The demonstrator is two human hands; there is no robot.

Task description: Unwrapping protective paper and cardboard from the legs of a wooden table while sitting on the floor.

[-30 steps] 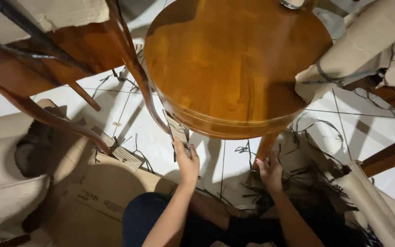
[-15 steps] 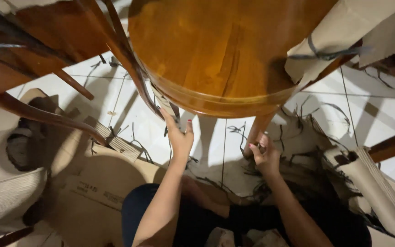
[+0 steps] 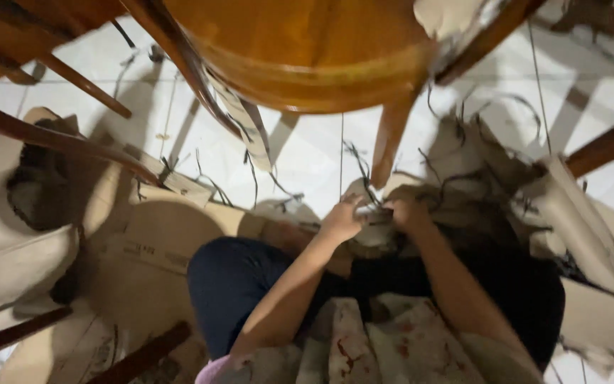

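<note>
Hands on crumpled beige wrapping

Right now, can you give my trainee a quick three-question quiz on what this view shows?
1. True or false: both hands meet at the crumpled wrapping paper below the chair leg.
2. What covers much of the white tiled floor? A) brown packing paper B) water C) sawdust
3. Fill in: the round wooden chair seat is ____ the hands.

Key: 1 true, left hand and right hand touch it; 2 A, brown packing paper; 3 above.
</note>
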